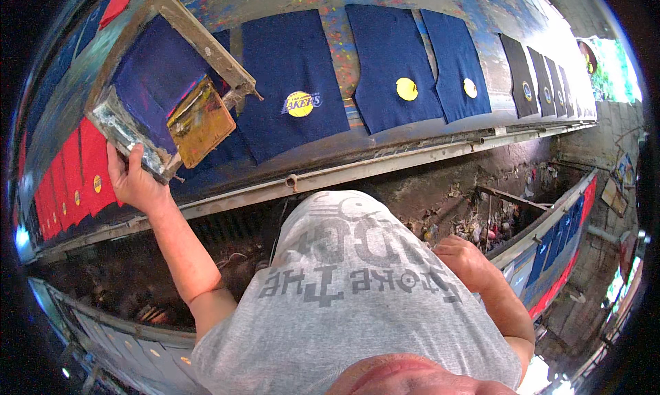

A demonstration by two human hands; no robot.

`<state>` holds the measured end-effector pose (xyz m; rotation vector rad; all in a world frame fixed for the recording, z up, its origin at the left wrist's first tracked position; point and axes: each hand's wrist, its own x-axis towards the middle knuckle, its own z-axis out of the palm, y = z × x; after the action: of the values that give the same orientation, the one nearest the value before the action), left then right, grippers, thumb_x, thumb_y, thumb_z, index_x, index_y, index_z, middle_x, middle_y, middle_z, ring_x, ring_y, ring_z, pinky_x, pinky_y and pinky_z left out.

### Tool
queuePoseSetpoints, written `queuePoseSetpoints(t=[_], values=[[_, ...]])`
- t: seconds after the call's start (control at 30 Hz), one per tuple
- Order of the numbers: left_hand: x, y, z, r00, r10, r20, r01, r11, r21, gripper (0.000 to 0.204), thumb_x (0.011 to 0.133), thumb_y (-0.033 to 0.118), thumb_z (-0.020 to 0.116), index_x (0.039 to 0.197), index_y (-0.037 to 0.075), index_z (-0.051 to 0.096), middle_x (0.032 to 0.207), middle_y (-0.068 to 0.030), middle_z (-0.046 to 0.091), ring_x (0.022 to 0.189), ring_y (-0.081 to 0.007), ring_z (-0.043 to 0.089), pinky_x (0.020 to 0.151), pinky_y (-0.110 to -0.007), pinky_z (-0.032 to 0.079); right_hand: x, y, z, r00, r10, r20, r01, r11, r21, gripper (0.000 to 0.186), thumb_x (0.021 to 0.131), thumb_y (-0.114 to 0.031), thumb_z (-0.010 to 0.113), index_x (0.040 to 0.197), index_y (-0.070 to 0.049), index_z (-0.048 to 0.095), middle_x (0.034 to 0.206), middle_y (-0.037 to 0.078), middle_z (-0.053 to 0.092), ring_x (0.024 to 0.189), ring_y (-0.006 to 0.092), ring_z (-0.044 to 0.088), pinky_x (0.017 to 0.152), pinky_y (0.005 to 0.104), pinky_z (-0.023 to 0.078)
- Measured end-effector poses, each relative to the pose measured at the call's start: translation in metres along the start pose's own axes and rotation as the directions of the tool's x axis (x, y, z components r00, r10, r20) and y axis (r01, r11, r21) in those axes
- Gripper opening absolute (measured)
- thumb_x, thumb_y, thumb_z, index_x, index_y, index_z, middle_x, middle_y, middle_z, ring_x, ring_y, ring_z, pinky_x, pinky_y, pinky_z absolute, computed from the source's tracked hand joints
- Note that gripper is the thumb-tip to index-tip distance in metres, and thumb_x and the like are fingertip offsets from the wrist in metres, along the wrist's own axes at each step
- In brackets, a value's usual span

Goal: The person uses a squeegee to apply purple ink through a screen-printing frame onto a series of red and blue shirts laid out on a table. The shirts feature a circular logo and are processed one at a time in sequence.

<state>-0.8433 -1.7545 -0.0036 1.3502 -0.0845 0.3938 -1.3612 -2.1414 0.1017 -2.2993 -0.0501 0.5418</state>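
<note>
My left hand (139, 179) grips the near edge of a screen-printing frame (199, 37), its thumb on top of the ink-smeared wood. The frame is tilted above the long table at the left. A squeegee (205, 123) with a flat, yellow-brown stained board lies inside it against the dark blue mesh. Just right of the frame is a navy fabric panel (292, 58) bearing a yellow and white print. My right hand (464, 261) is closed beside my grey shirt, away from the table; whatever its fingers may hold is hidden.
More navy panels (392, 51) with plain yellow round prints lie to the right, then several black panels (519, 72). Red panels (86, 168) line the left. A metal rail (385, 158) edges the table. Behind me, another table (550, 247) carries fabric; litter (481, 223) lies between.
</note>
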Motion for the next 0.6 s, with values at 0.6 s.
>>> queuePoseSetpoints(t=[0.6], values=[[-0.157,0.021,0.153,1.000,-0.025,-0.009,0.027,0.968,0.248,0.066,0.092,-0.018,0.072,0.156,-0.014,0.059,0.154,-0.0236,0.069,0.132,-0.0279,0.071,0.115,-0.042,0.055,-0.053,0.195,-0.114,0.971,-0.235,0.035,0.235,0.972,0.013,0.037,0.074,-0.028,0.080,0.099,-0.001,0.077,0.102,0.016,0.078,0.099,0.0378,0.075,0.091,0.0499,0.058]])
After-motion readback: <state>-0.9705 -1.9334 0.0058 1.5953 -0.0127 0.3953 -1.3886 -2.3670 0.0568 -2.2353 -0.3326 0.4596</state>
